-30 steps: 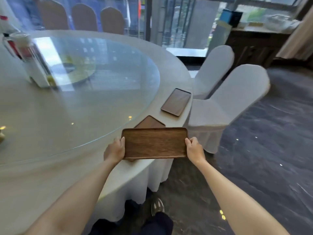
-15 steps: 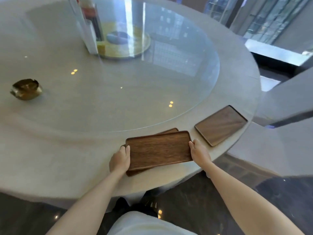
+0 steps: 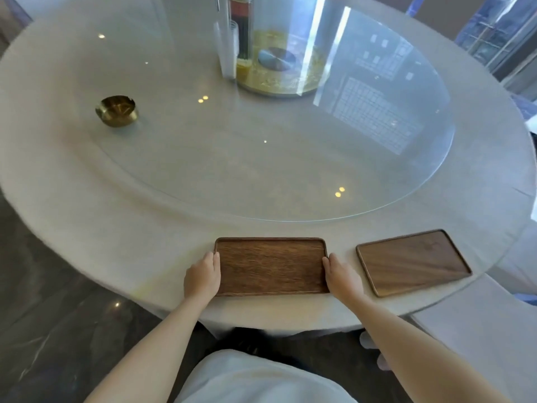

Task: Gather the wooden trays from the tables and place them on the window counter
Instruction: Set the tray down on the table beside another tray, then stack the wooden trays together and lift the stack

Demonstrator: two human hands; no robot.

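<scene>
A brown wooden tray lies at the near edge of the round table. My left hand grips its left short side and my right hand grips its right short side. The tray seen beneath it earlier is now fully hidden under it. Another wooden tray lies flat on the tablecloth to the right, about a hand's width from my right hand.
A large round glass turntable covers the table's middle, with a gold hub and a tall bottle holder at its centre. A brass ashtray sits far left. A white-covered chair stands at the right. Dark floor lies left.
The held tray has come down squarely over the tray beneath it, which no longer shows. My view has swung left and tilted down over the table.
</scene>
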